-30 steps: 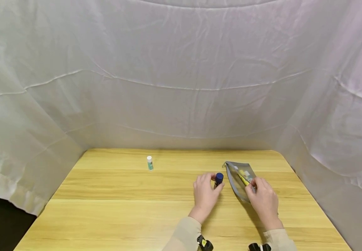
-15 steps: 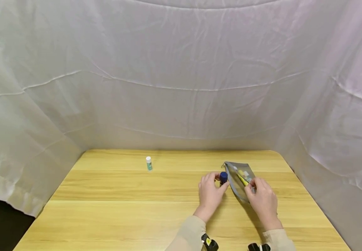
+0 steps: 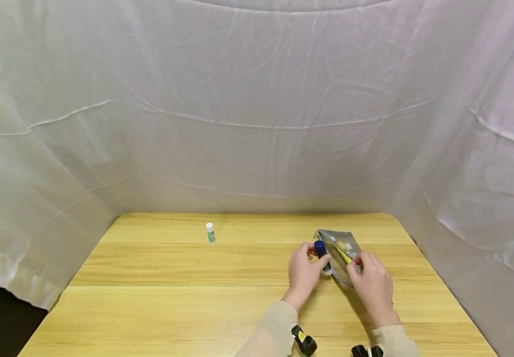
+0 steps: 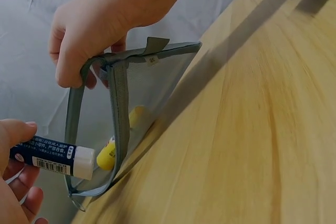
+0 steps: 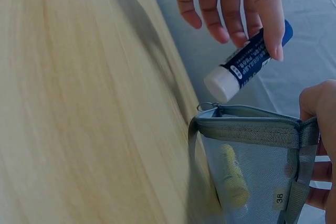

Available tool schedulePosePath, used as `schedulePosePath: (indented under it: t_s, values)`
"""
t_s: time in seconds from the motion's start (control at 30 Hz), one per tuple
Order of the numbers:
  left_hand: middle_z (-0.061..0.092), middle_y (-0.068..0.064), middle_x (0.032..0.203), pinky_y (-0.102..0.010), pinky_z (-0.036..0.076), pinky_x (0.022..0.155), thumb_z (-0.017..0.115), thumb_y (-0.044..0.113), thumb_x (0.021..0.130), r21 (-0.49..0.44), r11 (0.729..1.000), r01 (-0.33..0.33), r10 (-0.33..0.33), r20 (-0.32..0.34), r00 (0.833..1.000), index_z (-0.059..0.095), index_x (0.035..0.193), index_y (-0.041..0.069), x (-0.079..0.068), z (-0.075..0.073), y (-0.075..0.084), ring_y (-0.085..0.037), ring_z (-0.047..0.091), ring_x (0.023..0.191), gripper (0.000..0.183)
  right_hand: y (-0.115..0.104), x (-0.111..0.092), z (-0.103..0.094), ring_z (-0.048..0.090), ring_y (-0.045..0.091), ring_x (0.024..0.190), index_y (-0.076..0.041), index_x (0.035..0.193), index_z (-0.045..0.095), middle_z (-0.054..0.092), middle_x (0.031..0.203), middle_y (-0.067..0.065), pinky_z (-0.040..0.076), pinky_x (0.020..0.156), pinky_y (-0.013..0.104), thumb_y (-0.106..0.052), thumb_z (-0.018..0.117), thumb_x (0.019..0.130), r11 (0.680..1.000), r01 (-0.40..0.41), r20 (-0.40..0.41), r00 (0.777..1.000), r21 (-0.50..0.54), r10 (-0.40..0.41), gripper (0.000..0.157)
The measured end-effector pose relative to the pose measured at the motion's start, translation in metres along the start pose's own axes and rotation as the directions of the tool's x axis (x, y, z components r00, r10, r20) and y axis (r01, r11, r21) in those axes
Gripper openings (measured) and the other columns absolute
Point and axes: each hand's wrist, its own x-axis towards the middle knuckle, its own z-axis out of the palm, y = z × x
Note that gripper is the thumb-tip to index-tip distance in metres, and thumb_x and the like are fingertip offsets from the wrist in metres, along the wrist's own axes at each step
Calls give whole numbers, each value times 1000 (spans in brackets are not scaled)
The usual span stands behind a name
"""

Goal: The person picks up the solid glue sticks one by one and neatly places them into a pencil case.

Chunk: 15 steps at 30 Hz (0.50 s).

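In the head view my left hand (image 3: 304,270) pinches a dark blue glue stick (image 5: 252,60) with a white end. The stick is tilted, its white end at the mouth of a grey mesh zipper pouch (image 5: 257,153). With my right hand (image 3: 372,282) I grip the pouch's edge near one end of its zipper. The pouch's mouth stands open, and the left wrist view looks into it. Inside lies a yellow glue stick (image 4: 107,153); other small things in there are hard to make out. A tag reading 38 (image 5: 279,199) sits on the pouch's side.
A small green and white glue stick (image 3: 210,233) stands upright toward the back of the wooden table (image 3: 149,307), left of the hands. Pale cloth (image 3: 257,148) hangs behind and beside the table. Each wrist wears a black camera (image 3: 304,340).
My left hand has moved right and slightly away with the blue glue stick, which has tipped from upright to slanted at the pouch's opening. The right hand keeps its grip nearly still.
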Motion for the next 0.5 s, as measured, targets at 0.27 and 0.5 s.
schedulePosePath:
  t_s: [0.27,0.5]
  values:
    - [63,8,77,-17,41,61,74,39,68,-100,990,100,-97,38,995,62,85,22,5,12,-4,-4,54,69,27,0,0,0,48,17,52,-8,69,53,56,62,7,35,40,30,-11,60,68,1000,6,7,1000,0,-6,7]
    - [63,8,70,-17,41,54,75,37,67,-117,983,141,-137,41,990,63,84,17,7,18,-6,1,52,60,29,-1,1,0,49,16,52,-8,68,53,56,62,6,35,40,29,-10,61,66,1000,6,6,1000,-1,-6,9]
